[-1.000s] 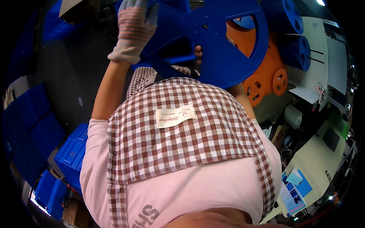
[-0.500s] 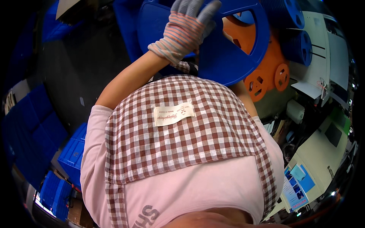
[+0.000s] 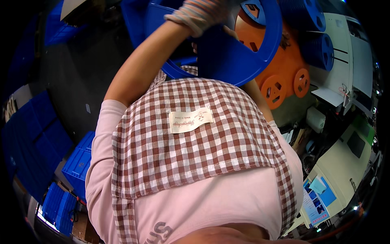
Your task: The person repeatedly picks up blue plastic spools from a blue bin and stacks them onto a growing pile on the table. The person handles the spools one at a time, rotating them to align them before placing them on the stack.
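Note:
A large blue plastic reel (image 3: 239, 61) with wide cutouts is held tilted in front of my checked apron. My left hand (image 3: 203, 14), in a striped knitted glove, reaches over its upper part; the fingers are smeared by motion and partly cut off by the frame's top. My right hand (image 3: 230, 32) is mostly hidden behind the reel. Bare fingertips show at both sides of the solid middle section, gripping it from below. Through the right cutout I see a lighter blue slotted piece (image 3: 255, 12) and an orange surface (image 3: 284, 57).
Orange slotted discs (image 3: 273, 91) lie at the orange surface's near edge. Stacks of blue reels (image 3: 319, 51) stand at the upper right beside a white table (image 3: 339, 77). Blue crates (image 3: 79, 162) are at the left. A pale bench (image 3: 337, 175) with papers stands at the lower right.
My left hand has moved up and right across the reel, and its fingers have blurred. The reel has turned and shifted slightly, so its cutouts sit differently and my right fingertips now show.

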A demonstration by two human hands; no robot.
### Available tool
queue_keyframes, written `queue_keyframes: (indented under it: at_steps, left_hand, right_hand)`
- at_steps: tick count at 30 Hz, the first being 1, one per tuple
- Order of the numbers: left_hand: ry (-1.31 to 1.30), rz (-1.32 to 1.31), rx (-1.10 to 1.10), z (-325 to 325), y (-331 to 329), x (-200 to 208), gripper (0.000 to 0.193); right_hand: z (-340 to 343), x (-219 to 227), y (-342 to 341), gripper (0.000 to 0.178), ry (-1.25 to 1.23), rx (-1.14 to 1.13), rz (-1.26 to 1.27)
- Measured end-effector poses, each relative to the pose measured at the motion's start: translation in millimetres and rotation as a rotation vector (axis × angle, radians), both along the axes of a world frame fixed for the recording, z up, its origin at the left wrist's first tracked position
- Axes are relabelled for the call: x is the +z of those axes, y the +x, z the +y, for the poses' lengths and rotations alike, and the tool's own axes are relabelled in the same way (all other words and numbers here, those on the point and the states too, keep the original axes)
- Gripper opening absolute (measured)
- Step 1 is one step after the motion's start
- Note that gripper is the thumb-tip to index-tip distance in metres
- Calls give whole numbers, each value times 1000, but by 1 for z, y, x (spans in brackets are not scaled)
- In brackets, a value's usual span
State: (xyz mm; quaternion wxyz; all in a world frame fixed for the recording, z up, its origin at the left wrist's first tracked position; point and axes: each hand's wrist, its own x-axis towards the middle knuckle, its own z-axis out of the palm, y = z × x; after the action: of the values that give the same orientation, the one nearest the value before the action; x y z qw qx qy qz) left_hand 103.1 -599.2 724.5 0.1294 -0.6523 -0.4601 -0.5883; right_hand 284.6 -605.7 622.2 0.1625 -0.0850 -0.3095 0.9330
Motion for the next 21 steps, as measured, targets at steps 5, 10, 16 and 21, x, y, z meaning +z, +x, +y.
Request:
queue_keyframes:
  at_steps: [5,10,16,21]
  left_hand:
    - [-83,-345,62,-16,-94,-52,37]
    - [-430,-290,132,-78,-117,-141,40]
    - [-830,-455,69,-153,-84,-191,32]
    - [-1063,-483,27,-191,-83,-200,29]
  right_hand:
    - [-22,26,15,71,-315,75,190]
    - [-12,11,34,72,-363,23,238]
    - [-23,2,110,68,-22,-367,-413]
    - [-26,-81,178,90,837,-548,-1781]
